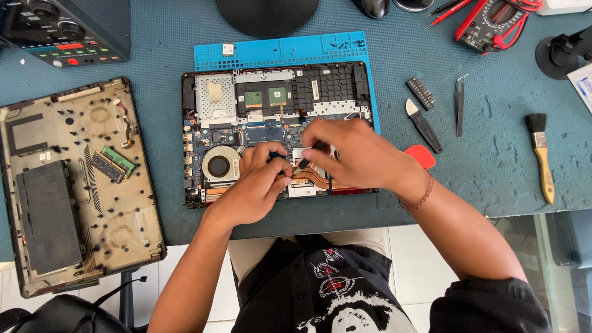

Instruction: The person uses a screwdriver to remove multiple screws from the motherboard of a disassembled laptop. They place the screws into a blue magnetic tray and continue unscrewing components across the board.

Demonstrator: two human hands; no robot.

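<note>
1. Head view looks straight down on an opened laptop (277, 105) lying on a blue work mat (280, 50) near the middle of the blue-grey tabletop (493, 160), its circuit board, round fan (217, 165) and copper heat pipes (311, 179) exposed.
2. Left hand (256, 185) rests on the board just right of the fan, fingers curled and pressed together around something small and dark that I cannot make out.
3. Right hand (354, 154) sits beside it over the heat pipes, thumb and forefinger pinching a slim black tool (308, 157) whose tip points down at the board between the two hands.
4. Removed bottom cover (77, 185) lies inside-up by the left edge of the tabletop, with two memory modules (113, 163) laid on it and a dark flat battery (46, 216) on its lower part.
5. Right of the laptop lie a bit holder (422, 93), a black pry tool (422, 125), tweezers (459, 105) and a red pick (421, 155) just beside the right wrist.
6. Near the right edge lies a wooden-handled brush (541, 157); a red multimeter (490, 23) sits at the far right corner.
</note>
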